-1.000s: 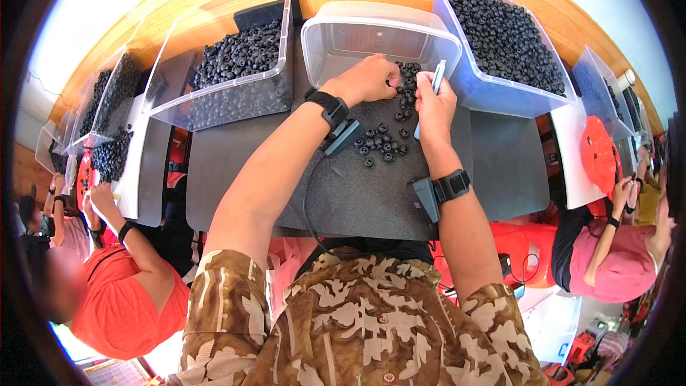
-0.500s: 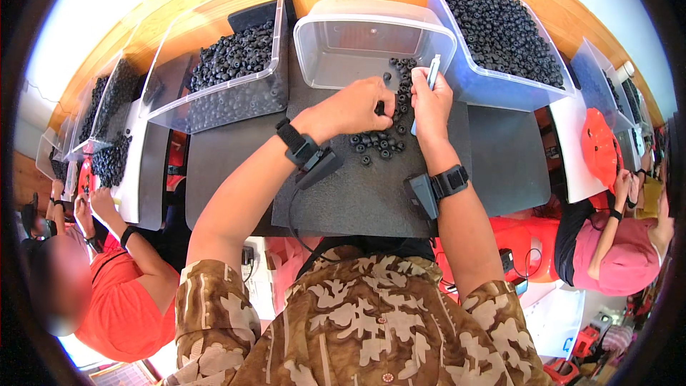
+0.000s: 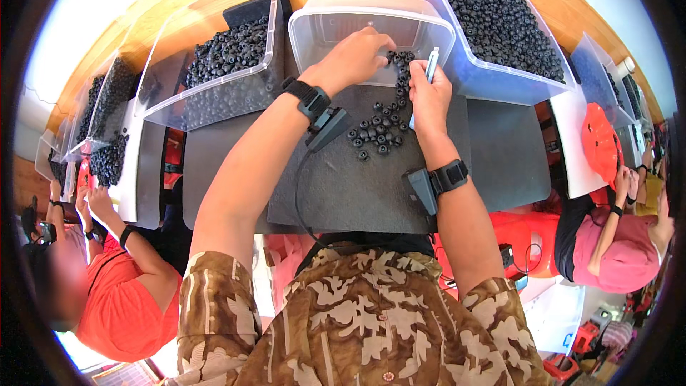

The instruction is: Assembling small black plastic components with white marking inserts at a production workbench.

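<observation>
My right hand (image 3: 431, 97) grips a slim, pale blue-and-white utility knife (image 3: 432, 64), held upright with its narrow end pointing away from me. My left hand (image 3: 350, 64) reaches over the near rim of a clear plastic bin (image 3: 304, 39). Its fingers are bent and somewhat apart, with no part visible between them. Small round black parts with holes (image 3: 379, 129) lie loose on the dark mat (image 3: 343, 197) between my forearms. More of these parts run in a line up beside my right hand, toward the bin.
A clear bin (image 3: 161, 104) of black parts stands at the left, and a fuller bluish one (image 3: 493, 86) at the right. Both wrists carry strapped devices with a cable. People work at either side; a red bowl-like object (image 3: 600, 143) is at the right.
My left hand has moved up and away from the loose black parts to the clear bin. My right hand still holds the knife in nearly the same place.
</observation>
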Demonstrator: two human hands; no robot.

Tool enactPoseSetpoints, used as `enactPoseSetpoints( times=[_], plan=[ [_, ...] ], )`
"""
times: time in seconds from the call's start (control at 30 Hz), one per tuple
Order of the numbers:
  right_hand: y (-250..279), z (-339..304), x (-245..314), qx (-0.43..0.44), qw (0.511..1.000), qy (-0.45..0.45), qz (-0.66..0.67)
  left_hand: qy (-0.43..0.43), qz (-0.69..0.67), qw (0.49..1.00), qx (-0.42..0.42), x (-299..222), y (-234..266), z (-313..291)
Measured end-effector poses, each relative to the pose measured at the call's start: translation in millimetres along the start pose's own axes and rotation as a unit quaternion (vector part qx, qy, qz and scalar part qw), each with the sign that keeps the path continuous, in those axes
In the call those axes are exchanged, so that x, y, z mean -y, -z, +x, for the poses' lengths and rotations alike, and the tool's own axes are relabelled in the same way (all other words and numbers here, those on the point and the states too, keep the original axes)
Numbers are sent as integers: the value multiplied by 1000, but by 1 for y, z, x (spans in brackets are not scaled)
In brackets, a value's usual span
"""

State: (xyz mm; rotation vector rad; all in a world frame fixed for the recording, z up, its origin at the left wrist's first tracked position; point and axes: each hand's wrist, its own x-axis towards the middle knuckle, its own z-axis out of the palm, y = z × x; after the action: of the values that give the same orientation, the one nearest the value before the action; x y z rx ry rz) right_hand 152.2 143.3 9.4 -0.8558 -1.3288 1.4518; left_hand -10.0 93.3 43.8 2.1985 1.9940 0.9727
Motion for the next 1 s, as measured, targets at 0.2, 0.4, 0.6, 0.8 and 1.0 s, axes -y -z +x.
enactPoseSetpoints(
  times=[0.2,0.4,0.6,0.8,1.0],
  plan=[
    [2,-1,-2,-3,1000,-12,-2,19,-11,998,55,-2,-30,14],
    [1,1,-5,-10,1000,6,-14,23,15,999,37,-13,-54,21],
    [0,0,-3,-9,1000,7,13,10,68,995,69,-10,-60,23],
    [1,0,-5,-7,1000,9,19,29,17,995,96,-11,-55,20],
    [2,4,-11,-20,999,32,0,33,-30,994,104,-22,-36,5]
  ],
)
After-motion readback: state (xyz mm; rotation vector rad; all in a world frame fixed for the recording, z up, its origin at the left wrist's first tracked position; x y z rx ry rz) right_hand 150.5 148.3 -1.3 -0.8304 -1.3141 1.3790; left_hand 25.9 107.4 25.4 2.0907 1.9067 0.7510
